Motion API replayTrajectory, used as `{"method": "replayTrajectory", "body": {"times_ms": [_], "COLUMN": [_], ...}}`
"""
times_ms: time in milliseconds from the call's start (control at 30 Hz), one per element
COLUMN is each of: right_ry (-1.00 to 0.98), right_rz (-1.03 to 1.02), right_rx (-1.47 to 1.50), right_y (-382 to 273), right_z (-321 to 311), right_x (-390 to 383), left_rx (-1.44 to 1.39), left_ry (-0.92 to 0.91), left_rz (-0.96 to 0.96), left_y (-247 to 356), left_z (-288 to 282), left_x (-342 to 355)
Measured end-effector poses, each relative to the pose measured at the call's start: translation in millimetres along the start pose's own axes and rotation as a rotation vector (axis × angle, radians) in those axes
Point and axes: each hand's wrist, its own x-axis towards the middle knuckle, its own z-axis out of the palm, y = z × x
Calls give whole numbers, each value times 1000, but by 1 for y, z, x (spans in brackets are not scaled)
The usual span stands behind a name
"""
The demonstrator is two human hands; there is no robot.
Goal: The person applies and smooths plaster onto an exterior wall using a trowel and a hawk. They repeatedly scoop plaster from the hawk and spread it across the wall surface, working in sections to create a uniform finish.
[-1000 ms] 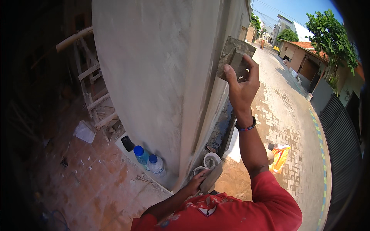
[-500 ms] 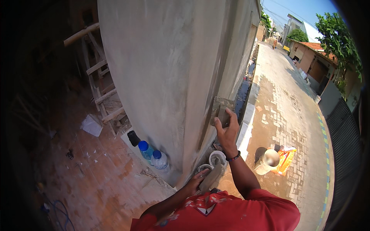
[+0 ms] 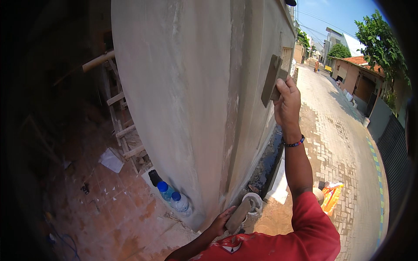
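My right hand is raised against the corner of a grey plastered wall and grips a flat grey plastering float, pressed to the wall's edge. A beaded band circles that wrist. My left hand is low by my chest, closed around a second mortar-caked tool whose blade points up and right. Both arms wear red sleeves.
Two blue-capped water bottles and a dark container stand at the wall's foot. A wooden ladder leans on the left over a tiled floor. A white bucket, an orange bag and a paved lane lie to the right.
My right hand dropped low along the wall corner with the float, then rose again to head height. My left hand stayed low with its tool.
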Motion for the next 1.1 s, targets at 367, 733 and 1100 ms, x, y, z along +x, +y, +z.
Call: {"method": "replayTrajectory", "body": {"times_ms": [367, 733, 1100], "right_ry": [-15, 123, 225], "right_rz": [-283, -177, 238], "right_rx": [-484, -436, -522], "right_y": [41, 30, 63], "right_z": [15, 12, -29], "right_x": [30, 1, -33], "left_rx": [-14, 72, 15], "left_ry": [-2, 40, -51], "left_rz": [81, 37, 38], "left_y": [-8, -6, -15], "left_z": [-2, 11, 10], "left_x": [28, 31, 43]}}
